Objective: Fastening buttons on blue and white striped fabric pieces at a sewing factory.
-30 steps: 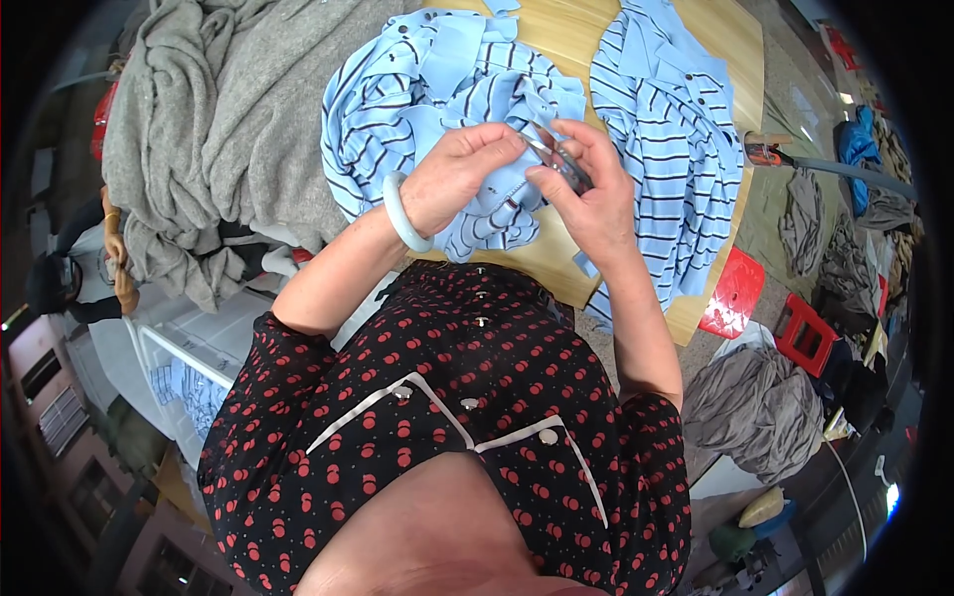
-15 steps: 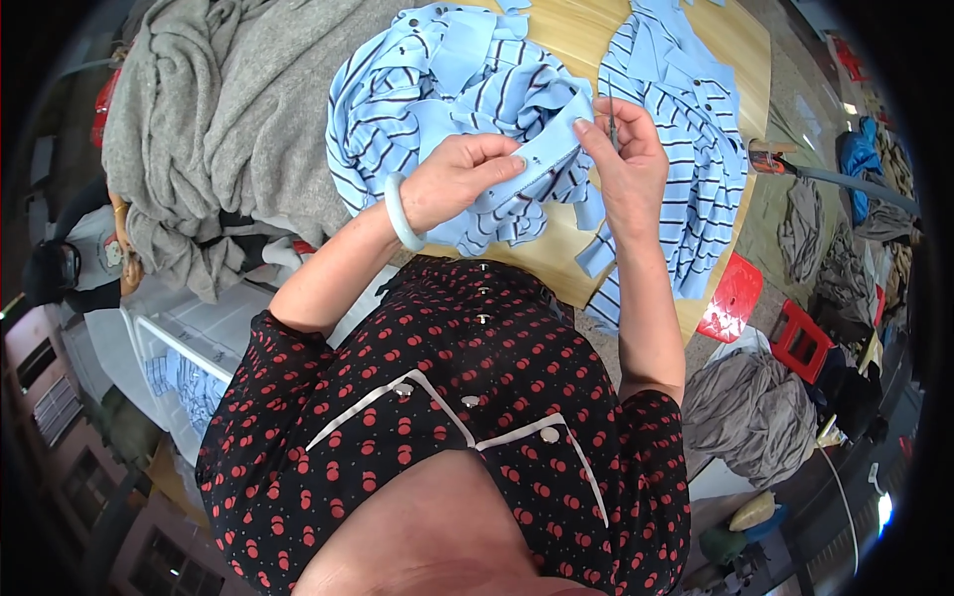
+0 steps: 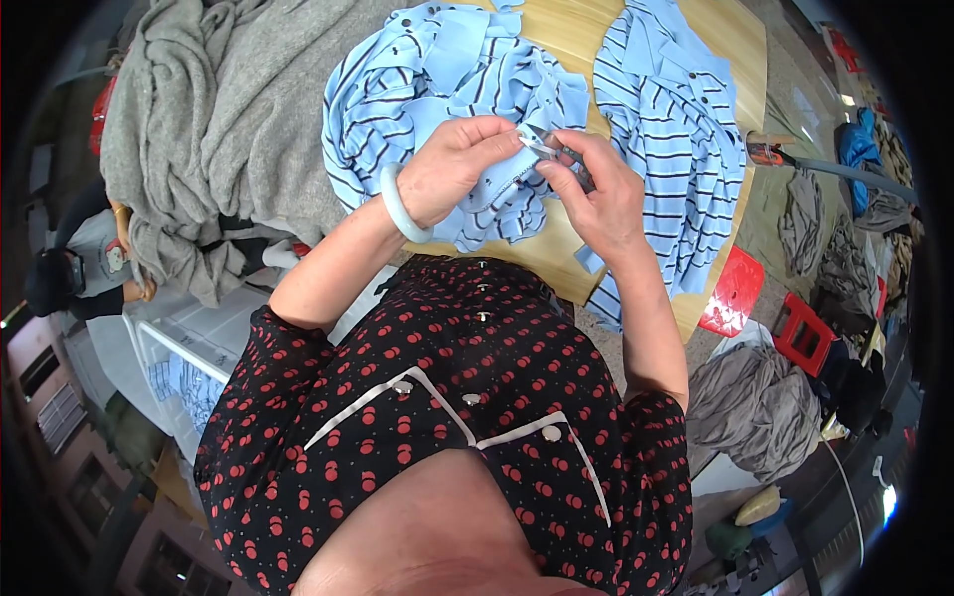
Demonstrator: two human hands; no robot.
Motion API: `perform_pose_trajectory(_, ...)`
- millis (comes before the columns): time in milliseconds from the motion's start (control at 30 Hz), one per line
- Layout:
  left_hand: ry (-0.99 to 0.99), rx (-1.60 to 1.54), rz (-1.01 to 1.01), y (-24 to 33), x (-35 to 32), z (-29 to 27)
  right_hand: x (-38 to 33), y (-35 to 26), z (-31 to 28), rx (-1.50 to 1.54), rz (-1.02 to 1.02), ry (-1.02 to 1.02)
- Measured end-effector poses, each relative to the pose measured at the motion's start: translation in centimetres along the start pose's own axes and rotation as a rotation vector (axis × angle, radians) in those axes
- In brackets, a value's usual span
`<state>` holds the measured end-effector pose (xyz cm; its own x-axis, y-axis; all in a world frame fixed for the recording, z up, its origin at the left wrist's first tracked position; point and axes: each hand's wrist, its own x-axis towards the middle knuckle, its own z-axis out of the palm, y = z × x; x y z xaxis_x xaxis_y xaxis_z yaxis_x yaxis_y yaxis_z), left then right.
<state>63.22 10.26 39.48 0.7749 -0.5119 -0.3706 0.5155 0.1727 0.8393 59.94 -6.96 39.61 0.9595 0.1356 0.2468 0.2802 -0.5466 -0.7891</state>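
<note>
- Left hand [image 3: 442, 177] is pinching a blue striped garment [image 3: 437, 94], thumb against fingers; the garment is lying at twelve o'clock.
- Right hand [image 3: 604, 199] is gripping metal snips [image 3: 561, 157] at one o'clock, fingers curled nearly closed.

My left hand [image 3: 444, 177] pinches a blue striped garment [image 3: 437, 109] near the front edge of the bench [image 3: 561, 30], and my right hand [image 3: 606, 199] holds metal snips [image 3: 545, 150] against it. A second striped garment [image 3: 681, 154] lies along the right edge, with grey cloth [image 3: 273, 109] heaped at the left
</note>
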Motion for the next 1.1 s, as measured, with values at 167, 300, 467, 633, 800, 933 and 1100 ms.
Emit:
perform_pose_trajectory(167,-0.010,-0.037,-0.001,0.0,0.1,0.4,-0.2,0.4,-0.2,-0.052,-0.020,0.036)
perform_pose_trajectory(300,-0.007,-0.085,-0.045,0.3,0.1,0.5,-0.3,0.4,0.1,0.033,0.042,0.130)
perform_pose_trajectory(467,-0.007,-0.034,-0.021,-0.1,0.3,0.3,-0.7,0.0,0.8,0.203,0.228,-0.009)
perform_pose_trajectory(633,-0.028,0.073,0.052,-0.5,0.6,0.4,0.1,-0.3,1.8,0.709,0.352,0.110)
perform_pose_trajectory(800,-0.014,0.272,0.044,-1.0,0.7,-0.8,1.3,-0.8,0.8,0.785,0.443,0.200)
perform_pose_trajectory(933,-0.066,0.112,-0.005,-0.5,-0.7,-0.2,2.3,-0.7,0.0,0.788,0.446,0.261)
perform_pose_trajectory(1100,-0.043,0.113,0.127,-0.2,-0.8,0.8,2.8,0.0,0.2,0.777,0.441,0.263)
